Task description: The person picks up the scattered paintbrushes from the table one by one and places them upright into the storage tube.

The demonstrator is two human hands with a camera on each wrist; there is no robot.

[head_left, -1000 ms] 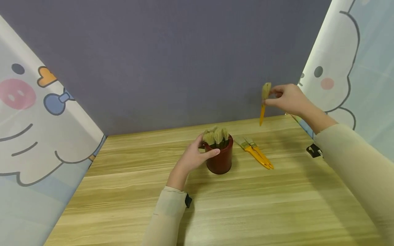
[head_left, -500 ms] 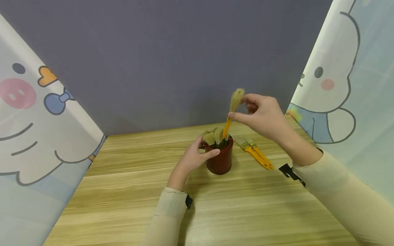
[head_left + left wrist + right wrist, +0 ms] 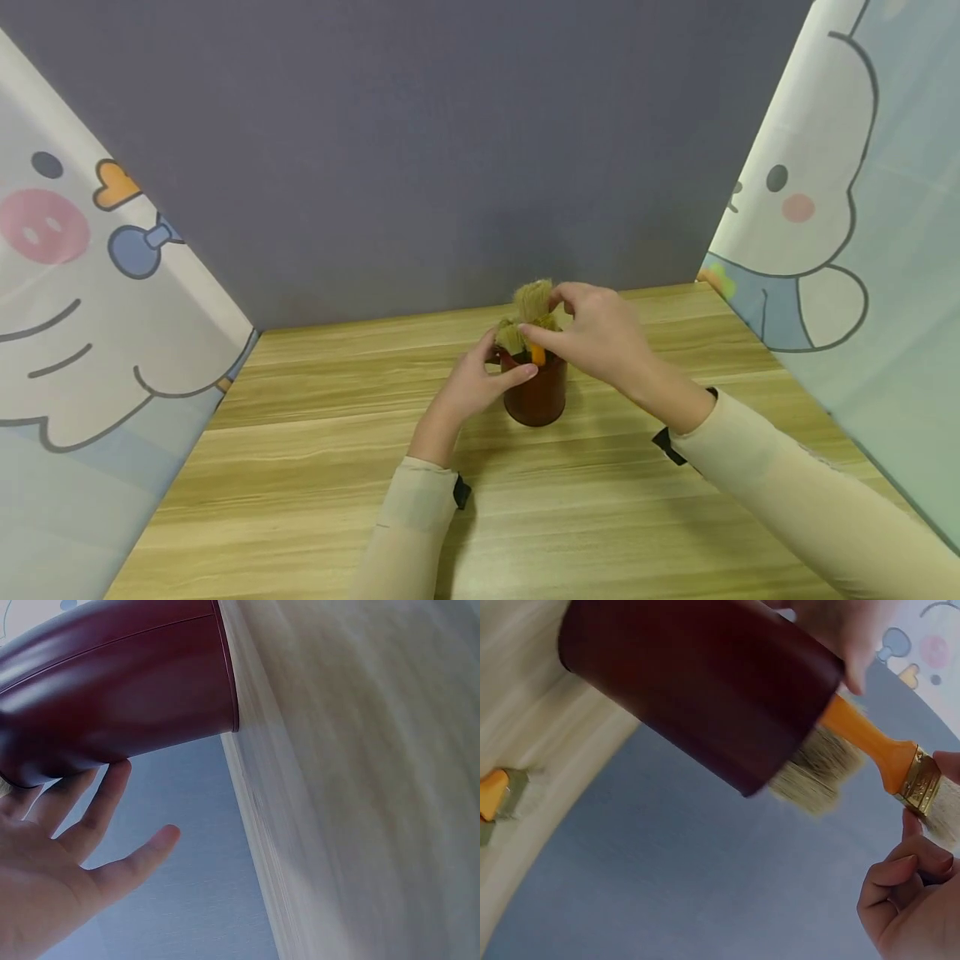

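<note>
Head view: we see the left hand point(image 3: 476, 385) grip a dark-red cylindrical cup point(image 3: 536, 404); the right hand point(image 3: 607, 337) pinches a flat paintbrush point(image 3: 532, 298). Left wrist view: glossy cup wall point(image 3: 120, 679), one finger point(image 3: 146, 859) clear. Right wrist view: we see the orange handle point(image 3: 862, 735) in the cup mouth, brassy ferrule point(image 3: 919, 780) outside.

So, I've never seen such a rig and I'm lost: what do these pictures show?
There's no machine, just a person's left hand and right hand. The wide picture is from a head camera, the two tilted ones from wrist cameras. On the table stands a red cup with brushes in it, bristles up. The left hand holds it; the right hand pinches another brush near its bristles, handle in the cup's mouth. The right wrist view shows loose brushes on the table.
</note>
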